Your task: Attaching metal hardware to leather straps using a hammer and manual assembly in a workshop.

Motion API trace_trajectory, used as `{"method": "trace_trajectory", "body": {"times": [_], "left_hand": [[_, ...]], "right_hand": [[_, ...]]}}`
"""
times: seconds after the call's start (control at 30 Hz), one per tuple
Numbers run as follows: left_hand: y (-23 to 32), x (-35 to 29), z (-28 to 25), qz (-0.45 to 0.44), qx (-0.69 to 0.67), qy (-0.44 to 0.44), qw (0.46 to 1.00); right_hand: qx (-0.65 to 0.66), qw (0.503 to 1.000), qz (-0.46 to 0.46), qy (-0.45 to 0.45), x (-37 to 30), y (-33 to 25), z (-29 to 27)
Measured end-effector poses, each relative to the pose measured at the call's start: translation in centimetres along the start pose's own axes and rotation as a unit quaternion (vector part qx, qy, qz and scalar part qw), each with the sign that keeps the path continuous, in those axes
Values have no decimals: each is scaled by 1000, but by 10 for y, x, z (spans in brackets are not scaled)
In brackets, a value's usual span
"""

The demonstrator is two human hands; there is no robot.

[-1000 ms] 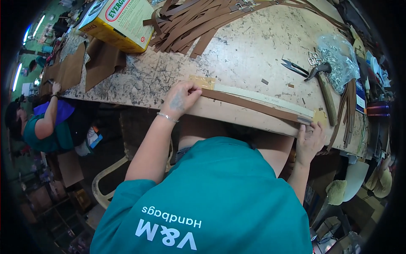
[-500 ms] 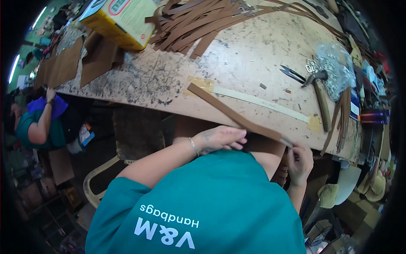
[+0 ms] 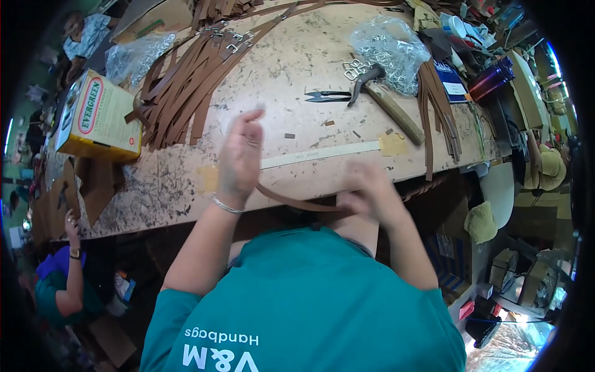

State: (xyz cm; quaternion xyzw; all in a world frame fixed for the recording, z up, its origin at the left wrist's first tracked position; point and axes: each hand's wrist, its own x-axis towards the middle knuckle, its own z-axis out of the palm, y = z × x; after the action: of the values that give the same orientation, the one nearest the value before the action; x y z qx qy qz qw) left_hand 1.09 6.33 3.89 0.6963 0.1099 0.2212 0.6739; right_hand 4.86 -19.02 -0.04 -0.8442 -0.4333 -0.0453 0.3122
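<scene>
A narrow brown leather strap (image 3: pixel 297 202) sags in a curve between my hands, at the near edge of the worktable. My left hand (image 3: pixel 240 158) is raised over the table edge, its fingers curled at the top. The strap runs up behind its palm, so the grip itself is partly hidden. My right hand (image 3: pixel 365 192) is blurred by motion, its fingers closed at the strap's other end. Beyond the hands a pale measuring strip (image 3: pixel 319 155) lies taped to the tabletop, with yellow tape (image 3: pixel 393 145) at its right end.
Thread snips (image 3: pixel 328 97) and a wooden-handled hammer (image 3: pixel 396 115) lie beyond the strip, beside a clear bag of metal rings (image 3: pixel 393 59). Many brown straps (image 3: pixel 186 93) are piled left, near a yellow tin (image 3: pixel 102 118). Another person's arm (image 3: pixel 73 273) is at far left.
My view has turned right. My left hand has risen from my lap to over the table edge. The strap, straight before, now bends between the hands, and my right hand has moved closer to the left.
</scene>
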Motion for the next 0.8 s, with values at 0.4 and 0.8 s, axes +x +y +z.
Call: {"method": "trace_trajectory", "body": {"times": [0.4,0.8], "left_hand": [[5,-23,-6,-140,84,-142,976],[-12,-23,-4,-200,2,-121,972]], "right_hand": [[-266,958,102,-9,130,81,41],[570,745,346,31,50,-5,29]]}}
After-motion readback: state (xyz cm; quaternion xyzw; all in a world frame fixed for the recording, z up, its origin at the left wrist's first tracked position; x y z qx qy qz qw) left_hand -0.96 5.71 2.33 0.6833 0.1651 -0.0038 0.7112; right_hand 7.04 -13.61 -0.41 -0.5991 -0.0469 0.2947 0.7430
